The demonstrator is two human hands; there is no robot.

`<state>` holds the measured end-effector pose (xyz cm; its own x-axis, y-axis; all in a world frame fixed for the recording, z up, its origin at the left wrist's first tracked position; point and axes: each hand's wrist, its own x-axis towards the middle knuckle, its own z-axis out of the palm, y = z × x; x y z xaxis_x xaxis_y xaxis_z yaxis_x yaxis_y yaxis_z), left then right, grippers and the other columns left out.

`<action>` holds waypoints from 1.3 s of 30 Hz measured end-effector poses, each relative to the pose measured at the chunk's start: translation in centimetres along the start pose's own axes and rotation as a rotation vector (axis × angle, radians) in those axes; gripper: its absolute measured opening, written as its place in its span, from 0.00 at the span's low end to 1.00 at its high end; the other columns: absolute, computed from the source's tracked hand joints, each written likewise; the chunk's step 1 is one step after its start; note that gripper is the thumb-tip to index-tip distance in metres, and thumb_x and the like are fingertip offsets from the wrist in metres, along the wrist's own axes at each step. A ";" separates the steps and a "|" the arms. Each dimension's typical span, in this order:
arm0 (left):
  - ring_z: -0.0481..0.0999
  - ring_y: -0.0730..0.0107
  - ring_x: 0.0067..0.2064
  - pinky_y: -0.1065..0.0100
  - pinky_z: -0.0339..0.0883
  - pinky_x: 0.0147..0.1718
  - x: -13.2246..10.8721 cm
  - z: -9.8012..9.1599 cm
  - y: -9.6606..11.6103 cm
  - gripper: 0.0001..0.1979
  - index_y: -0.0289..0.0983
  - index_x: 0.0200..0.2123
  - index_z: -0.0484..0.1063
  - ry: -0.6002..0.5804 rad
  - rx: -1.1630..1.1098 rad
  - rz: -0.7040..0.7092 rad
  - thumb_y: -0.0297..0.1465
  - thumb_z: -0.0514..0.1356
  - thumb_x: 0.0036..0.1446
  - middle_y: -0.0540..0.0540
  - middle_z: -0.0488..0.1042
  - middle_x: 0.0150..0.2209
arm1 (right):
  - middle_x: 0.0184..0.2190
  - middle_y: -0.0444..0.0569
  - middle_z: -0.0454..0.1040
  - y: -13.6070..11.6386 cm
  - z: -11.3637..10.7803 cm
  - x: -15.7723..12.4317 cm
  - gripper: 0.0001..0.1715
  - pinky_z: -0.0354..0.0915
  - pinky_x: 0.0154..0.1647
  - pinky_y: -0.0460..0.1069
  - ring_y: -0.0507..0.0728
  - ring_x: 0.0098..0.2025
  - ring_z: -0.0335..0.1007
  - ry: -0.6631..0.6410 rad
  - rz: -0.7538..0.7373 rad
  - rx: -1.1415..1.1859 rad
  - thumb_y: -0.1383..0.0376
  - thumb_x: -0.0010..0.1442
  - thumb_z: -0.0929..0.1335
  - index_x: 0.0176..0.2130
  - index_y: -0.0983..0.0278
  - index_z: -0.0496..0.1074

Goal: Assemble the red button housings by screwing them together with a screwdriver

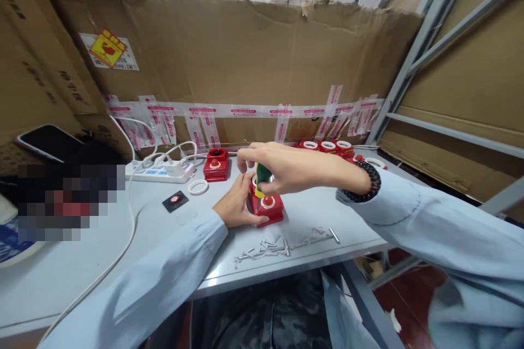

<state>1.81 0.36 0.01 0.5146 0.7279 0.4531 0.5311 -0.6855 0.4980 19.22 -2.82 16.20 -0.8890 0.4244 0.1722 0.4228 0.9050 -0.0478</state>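
Note:
A small red box [270, 208] with a red button on top sits on the grey table [311, 212] in front of me. My left hand [236, 203] grips the box's left side. Above the box, my right hand [282, 166] is closed round a green and yellow tool handle [262, 177], held upright with its tip down at the box's top. A black bead bracelet [368, 182] circles my right wrist.
Loose screws [278, 246] lie near the table's front edge. Another red box [216, 163], a white ring [198, 187], a small black plate [175, 200] and a white power strip [161, 172] lie to the left. More red boxes [327, 147] stand at the cardboard wall [245, 54].

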 end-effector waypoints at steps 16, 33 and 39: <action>0.63 0.46 0.53 0.44 0.57 0.54 -0.1 -0.3 0.0 0.50 0.36 0.60 0.51 -0.025 0.061 0.013 0.48 0.68 0.37 0.37 0.61 0.51 | 0.36 0.51 0.69 0.2 0.9 0.1 0.16 0.58 0.34 0.49 0.54 0.33 0.62 0.092 0.119 -0.059 0.67 0.58 0.64 0.47 0.66 0.60; 0.63 0.48 0.54 0.47 0.58 0.55 -0.1 -0.4 0.3 0.42 0.37 0.58 0.53 -0.034 0.067 -0.011 0.47 0.65 0.43 0.39 0.60 0.51 | 0.38 0.51 0.69 -0.3 -0.1 -0.3 0.26 0.59 0.31 0.47 0.55 0.35 0.64 0.030 0.080 0.019 0.71 0.51 0.67 0.49 0.64 0.57; 0.61 0.48 0.56 0.48 0.56 0.56 -0.1 -0.4 0.2 0.43 0.35 0.58 0.52 -0.038 0.077 -0.003 0.47 0.65 0.44 0.37 0.60 0.51 | 0.32 0.48 0.68 -0.3 0.5 -0.1 0.22 0.57 0.30 0.48 0.54 0.30 0.61 0.093 0.165 -0.026 0.68 0.55 0.65 0.49 0.65 0.57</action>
<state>1.60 0.13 0.40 0.5375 0.7296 0.4228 0.5818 -0.6838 0.4404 19.06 -3.14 15.73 -0.7875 0.5614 0.2544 0.5669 0.8217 -0.0582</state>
